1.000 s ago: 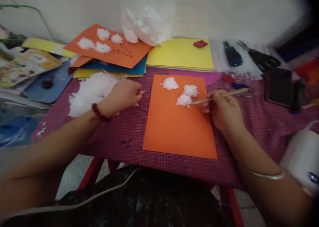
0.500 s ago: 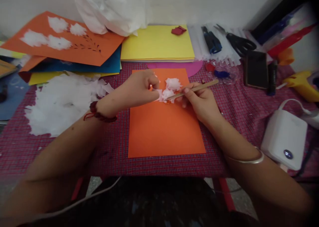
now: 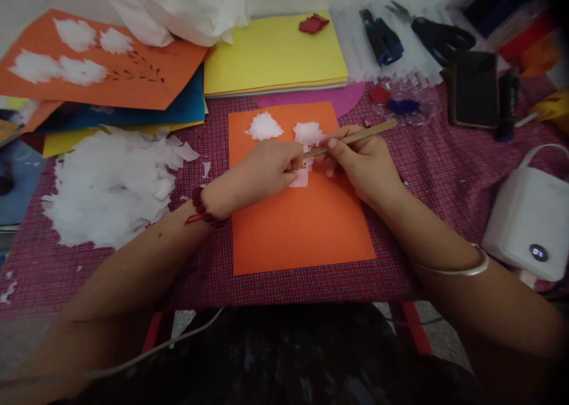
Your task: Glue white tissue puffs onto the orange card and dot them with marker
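An orange paper sheet [image 3: 297,227] lies before me on the checked cloth, with white paper tufts near its top, one on the left [image 3: 264,126] and one on the right [image 3: 308,133]. My left hand [image 3: 273,166] is over the sheet, its fingers closed in a pinch on a small white paper piece [image 3: 299,178]. My right hand [image 3: 367,159] grips a flat wooden stick [image 3: 371,131] between thumb and fingers. The stick's near end reaches the left fingertips, over more white paper [image 3: 307,156] that the hands partly hide.
A heap of white paper pieces [image 3: 111,185] lies to the left. Behind are a decorated orange sheet [image 3: 137,88], yellow paper [image 3: 271,55], a stapler [image 3: 381,37] and scissors [image 3: 440,37]. A phone [image 3: 473,91] and a white device [image 3: 528,215] stand at right.
My left hand has turned and moved lower on the orange sheet, uncovering the left white tuft. The right hand keeps the stick at much the same spot. The whole view has shifted slightly.
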A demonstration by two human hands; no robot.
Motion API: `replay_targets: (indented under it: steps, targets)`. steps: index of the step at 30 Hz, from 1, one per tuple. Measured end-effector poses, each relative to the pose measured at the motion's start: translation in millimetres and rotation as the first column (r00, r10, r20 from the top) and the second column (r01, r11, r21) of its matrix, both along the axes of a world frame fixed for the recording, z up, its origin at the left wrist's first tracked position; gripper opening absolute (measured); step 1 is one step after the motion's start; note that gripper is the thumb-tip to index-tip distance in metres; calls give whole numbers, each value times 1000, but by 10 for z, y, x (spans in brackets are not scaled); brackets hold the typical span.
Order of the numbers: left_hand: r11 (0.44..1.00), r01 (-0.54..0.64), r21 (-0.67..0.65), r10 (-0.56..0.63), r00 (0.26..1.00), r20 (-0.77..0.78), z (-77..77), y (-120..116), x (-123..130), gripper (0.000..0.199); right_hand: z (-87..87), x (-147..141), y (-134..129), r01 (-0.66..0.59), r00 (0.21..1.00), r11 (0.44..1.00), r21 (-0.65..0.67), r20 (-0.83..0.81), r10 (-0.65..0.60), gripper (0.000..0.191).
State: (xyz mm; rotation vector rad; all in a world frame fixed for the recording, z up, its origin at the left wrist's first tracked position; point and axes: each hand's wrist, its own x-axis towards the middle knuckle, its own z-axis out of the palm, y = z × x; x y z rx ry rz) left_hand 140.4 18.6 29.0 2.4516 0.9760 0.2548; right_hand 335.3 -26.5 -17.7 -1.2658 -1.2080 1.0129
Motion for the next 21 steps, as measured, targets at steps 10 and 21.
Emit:
replay_targets:
  steps: [10, 21]
  targets:
    - [990, -140, -5, 139, 984, 112, -153, 94, 42, 11, 72, 6, -32, 130, 991, 986, 105, -43, -126, 25]
    - [981, -185, -53, 191, 971, 142, -213, 128, 86, 10, 127, -9, -179, -12, 961, 974, 228, 273, -52, 27]
